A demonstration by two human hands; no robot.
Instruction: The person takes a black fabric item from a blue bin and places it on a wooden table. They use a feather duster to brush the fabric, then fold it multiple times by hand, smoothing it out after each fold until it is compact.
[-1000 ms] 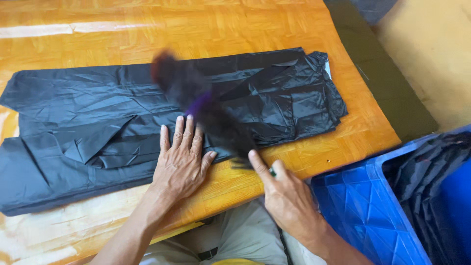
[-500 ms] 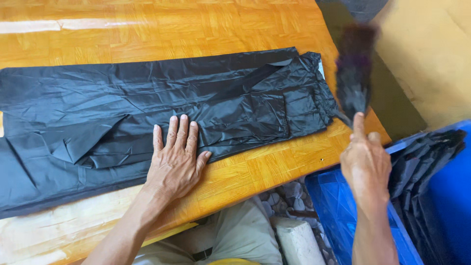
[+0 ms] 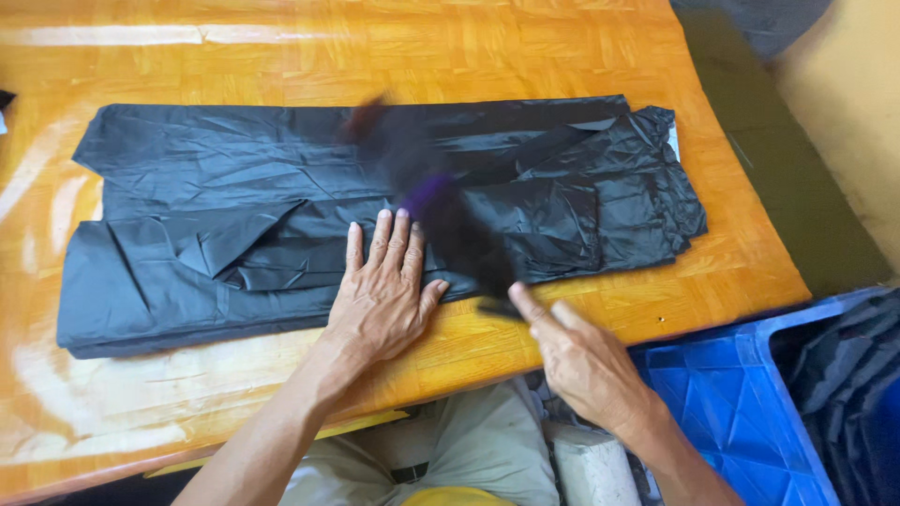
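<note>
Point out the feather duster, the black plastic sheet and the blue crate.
feather duster [image 3: 427, 192]: head view, its blurred dark feathers.
black plastic sheet [image 3: 225, 173]: head view, flat upper layer.
blue crate [image 3: 741, 394]: head view, near rim wall.

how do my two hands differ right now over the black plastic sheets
The left hand lies flat, fingers spread, on the black sheets; the right hand is off them, over the table edge. The left holds nothing; the right grips a blurred dark duster. Both are bare.
</note>
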